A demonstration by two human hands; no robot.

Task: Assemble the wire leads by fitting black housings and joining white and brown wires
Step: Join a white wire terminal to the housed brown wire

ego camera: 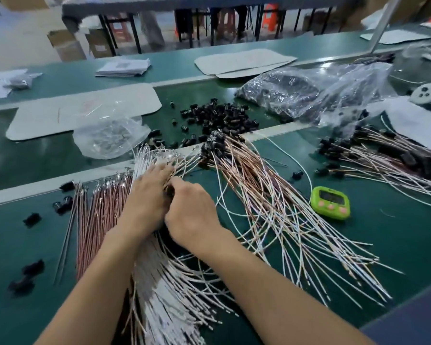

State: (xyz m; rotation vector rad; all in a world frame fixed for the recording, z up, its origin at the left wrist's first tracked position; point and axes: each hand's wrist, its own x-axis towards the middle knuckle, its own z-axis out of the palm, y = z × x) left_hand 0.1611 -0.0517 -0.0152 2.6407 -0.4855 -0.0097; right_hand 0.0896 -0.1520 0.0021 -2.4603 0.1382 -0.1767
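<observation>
Left hand: it lies over the far end of the white wires, fingers stretched towards the wire tips and its thumb side against the right hand. Its grip is hidden, so I cannot tell what it holds.
Right hand: the fingers are curled tight and pinch a small dark piece at the fingertips.
Black housing: this is the dark piece, wedged between the two hands at the middle of the bench and mostly covered.
White wires: a thick bundle runs from the near edge up under both hands.
Brown wires: a straight bundle lies just left of the white one.
Loose housings: a black pile sits far of the hands, on the green bench.
Mixed leads: a fanned heap of white and brown wires lies right of the hands, with black ends at its far tip.
Timer: green, it lies right of that heap.
Plastic bags: a clear one lies far left, and a larger one with dark parts lies far right.
</observation>
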